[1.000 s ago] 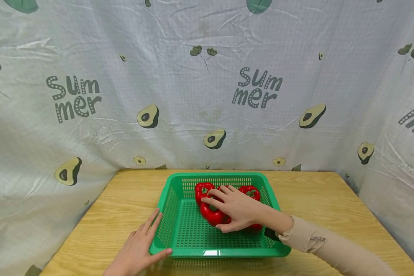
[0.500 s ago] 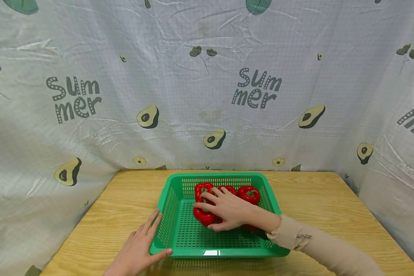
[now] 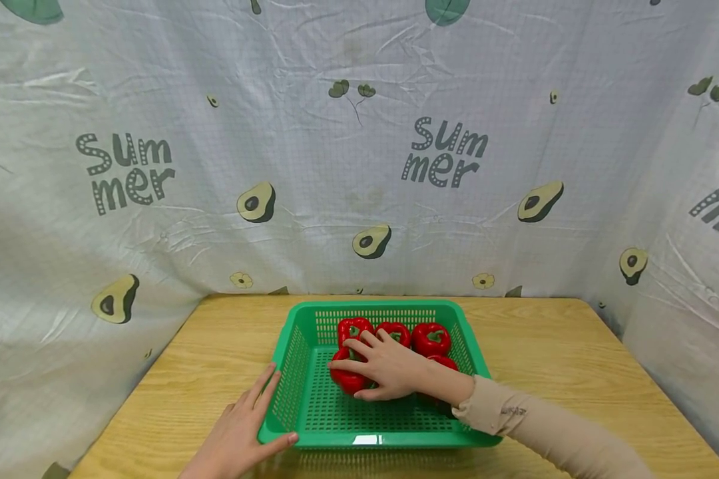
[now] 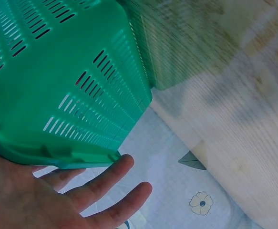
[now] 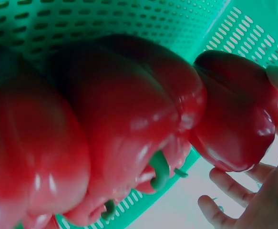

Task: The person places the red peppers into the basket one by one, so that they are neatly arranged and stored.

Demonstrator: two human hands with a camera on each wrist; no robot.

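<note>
A green plastic basket (image 3: 377, 305) with slotted walls holds several red bell peppers. Inside it, my right hand (image 3: 392, 371) grips the front-left bell pepper (image 3: 344, 380), with spread fingers over its top and left side and the thumb low at the front. In the right wrist view that same bell pepper (image 5: 236, 112) lies against the fingers, apart from the basket's slotted wall. My left hand (image 3: 236, 429) rests at the basket's near left corner, fingers straight along the left rim and thumb on the front rim. The left wrist view shows its fingers (image 4: 103, 186) extended by the rim.
Behind the gripped pepper stand a back-left bell pepper (image 3: 349, 326), a back-middle one (image 3: 399, 329) and a back-right one (image 3: 433, 340). Another pepper (image 3: 447, 361) is partly hidden under my right forearm. The wooden table (image 3: 533, 346) meets a printed curtain (image 3: 311, 253) behind.
My right hand has moved left with the front bell pepper in its grip, exposing the back-middle pepper and one under the forearm. The left hand and basket have stayed in place.
</note>
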